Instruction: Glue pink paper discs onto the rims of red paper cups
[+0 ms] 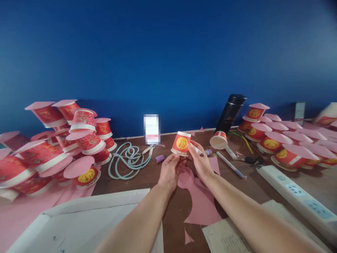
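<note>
**Red paper cup, one, held mid-bench in both hands**

Left end of bench [105,186]: stacked red cups with pink discs [91,142], over a dozen, overlap blocking an exact count. Next, towards the back edge: one coiled pale-blue cord [129,161], one card [151,129], one purple cap [159,159]. Centre, short of the back edge: one red cup [181,143], wide rim down; left hand [168,172], fingers closed on its lower rim; right hand [202,160], fingers together on its right side, with one marker [198,151]. Brown top shows between cord and pink sheet [204,205], a limited gap. Right of centre: one tipped cup [219,141], one black bottle [230,114], one white pen [230,165]. Right end: one power strip [297,193], nearer the front than the lidded cups [283,144], over ten.
</note>
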{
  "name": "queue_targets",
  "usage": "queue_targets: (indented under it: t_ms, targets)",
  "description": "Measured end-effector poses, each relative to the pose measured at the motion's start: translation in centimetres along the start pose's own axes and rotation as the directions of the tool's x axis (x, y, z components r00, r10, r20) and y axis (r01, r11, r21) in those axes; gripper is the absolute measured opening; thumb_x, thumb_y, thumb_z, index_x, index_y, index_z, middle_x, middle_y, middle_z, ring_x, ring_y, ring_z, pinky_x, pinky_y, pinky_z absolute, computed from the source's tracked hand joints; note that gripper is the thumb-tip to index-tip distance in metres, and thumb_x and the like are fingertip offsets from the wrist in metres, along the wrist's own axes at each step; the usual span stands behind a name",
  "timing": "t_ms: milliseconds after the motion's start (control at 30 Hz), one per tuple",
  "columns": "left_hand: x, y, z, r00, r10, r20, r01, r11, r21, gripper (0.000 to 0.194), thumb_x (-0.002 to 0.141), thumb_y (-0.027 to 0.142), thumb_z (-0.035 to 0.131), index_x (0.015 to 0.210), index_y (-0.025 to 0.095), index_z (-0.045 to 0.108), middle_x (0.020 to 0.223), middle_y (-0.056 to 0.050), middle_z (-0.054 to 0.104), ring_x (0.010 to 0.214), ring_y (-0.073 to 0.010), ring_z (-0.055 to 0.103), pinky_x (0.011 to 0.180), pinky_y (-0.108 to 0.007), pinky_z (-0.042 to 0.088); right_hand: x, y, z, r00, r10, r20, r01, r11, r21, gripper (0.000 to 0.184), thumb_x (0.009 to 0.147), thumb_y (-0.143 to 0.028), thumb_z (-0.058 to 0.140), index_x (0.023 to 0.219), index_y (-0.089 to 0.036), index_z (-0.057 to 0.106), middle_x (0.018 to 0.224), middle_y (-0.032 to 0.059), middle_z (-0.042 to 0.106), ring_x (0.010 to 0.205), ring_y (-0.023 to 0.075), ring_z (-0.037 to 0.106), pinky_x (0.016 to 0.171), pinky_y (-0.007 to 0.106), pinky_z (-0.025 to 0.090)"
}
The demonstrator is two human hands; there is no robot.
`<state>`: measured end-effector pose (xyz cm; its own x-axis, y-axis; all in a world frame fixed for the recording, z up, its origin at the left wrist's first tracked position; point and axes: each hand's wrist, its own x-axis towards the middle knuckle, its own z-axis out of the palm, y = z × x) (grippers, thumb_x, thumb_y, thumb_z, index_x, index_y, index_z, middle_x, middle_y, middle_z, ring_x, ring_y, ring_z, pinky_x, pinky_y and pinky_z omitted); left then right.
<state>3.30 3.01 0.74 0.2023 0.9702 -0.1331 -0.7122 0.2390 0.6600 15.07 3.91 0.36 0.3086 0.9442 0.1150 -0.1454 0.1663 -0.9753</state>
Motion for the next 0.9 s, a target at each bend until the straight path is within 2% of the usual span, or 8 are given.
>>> queue_targets:
  t_ms: [200,333,467,500,567,667,767,900]
  targets:
    - [0.1,-0.4,0.1,0.995,0.098,0.007,-0.097,0.959,0.265,0.028,0.073,0.036,0.071,0.090,0.014,0.072,0.083,-0.006,0.070,0.078,-0.0158,0.065,0.079,-0.029,0.049,0.3,0.3,-0.1,0.995,0.015,-0.094,-0.016,1.000,-0.014,0.055,0.071,-0.054,0.069,0.120,-0.032,0.057,0.110,0.0008,0.068,0.102,0.0222,0.065,0.086,0.035,0.054]
    - [-0.6,-0.3,0.3,0.978,0.190,0.082,-0.203,0.806,0.556,0.021,0.078,0.033,0.065,0.090,0.018,0.075,0.086,-0.005,0.071,0.083,-0.0185,0.064,0.083,-0.031,0.045,0.3,0.1,0.0,0.999,0.028,-0.042,-0.026,0.999,0.045,0.058,0.069,-0.051,0.072,0.120,-0.030,0.055,0.107,0.0012,0.069,0.098,0.0221,0.066,0.083,0.035,0.056]
    - [-1.3,-0.5,0.6,0.950,0.248,0.191,-0.311,0.686,0.658,0.014,0.077,0.027,0.066,0.084,0.021,0.076,0.090,-0.005,0.071,0.088,-0.0191,0.062,0.086,-0.029,0.043,0.2,0.1,0.0,0.996,0.068,-0.051,-0.065,0.996,0.060,0.053,0.065,-0.051,0.074,0.110,-0.026,0.060,0.094,0.0007,0.071,0.087,0.0212,0.068,0.077,0.034,0.055]
    - [-1.4,-0.5,0.6,0.956,0.228,0.182,-0.291,0.702,0.649,0.013,0.076,0.027,0.067,0.083,0.020,0.076,0.090,-0.006,0.071,0.088,-0.0191,0.062,0.086,-0.029,0.043,0.2,0.2,0.0,0.996,0.081,-0.045,-0.077,0.994,0.081,0.052,0.065,-0.051,0.074,0.108,-0.025,0.060,0.091,0.0004,0.071,0.084,0.0208,0.068,0.075,0.034,0.055]
    - [-1.2,-0.5,0.6,0.983,0.120,0.136,-0.176,0.815,0.552,0.018,0.075,0.031,0.070,0.087,0.018,0.075,0.088,-0.006,0.071,0.085,-0.0185,0.062,0.083,-0.029,0.044,0.2,0.4,0.1,0.995,0.093,-0.024,-0.089,0.987,0.136,0.051,0.067,-0.052,0.072,0.109,-0.025,0.059,0.087,0.0000,0.071,0.077,0.0200,0.068,0.071,0.033,0.055]
    - [-0.7,-0.4,0.4,0.993,-0.071,0.097,0.048,0.976,0.213,0.030,0.071,0.034,0.075,0.095,0.015,0.072,0.083,-0.006,0.069,0.075,-0.0141,0.062,0.075,-0.026,0.048,0.4,0.8,0.1,0.998,0.069,-0.004,-0.067,0.980,0.189,0.052,0.070,-0.054,0.069,0.112,-0.025,0.057,0.086,0.0000,0.071,0.074,0.0198,0.068,0.067,0.033,0.055]
    - [-0.2,-0.1,0.1,0.993,-0.109,0.055,0.110,0.994,-0.028,0.028,0.068,0.026,0.078,0.093,0.013,0.071,0.082,-0.004,0.067,0.074,-0.0094,0.061,0.075,-0.022,0.050,0.6,1.0,0.1,0.999,0.039,0.011,-0.041,0.980,0.196,0.052,0.073,-0.054,0.066,0.114,-0.024,0.055,0.089,0.0016,0.071,0.077,0.0209,0.068,0.067,0.033,0.055]
    - [0.0,0.1,-0.1,0.990,-0.138,0.024,0.139,0.985,-0.101,0.025,0.071,0.022,0.076,0.094,0.014,0.070,0.083,-0.004,0.067,0.073,-0.0083,0.061,0.075,-0.021,0.052,0.8,1.1,-0.1,1.000,0.019,0.010,-0.020,0.990,0.138,0.057,0.070,-0.054,0.069,0.117,-0.024,0.055,0.091,0.0026,0.071,0.082,0.0230,0.069,0.069,0.035,0.057]
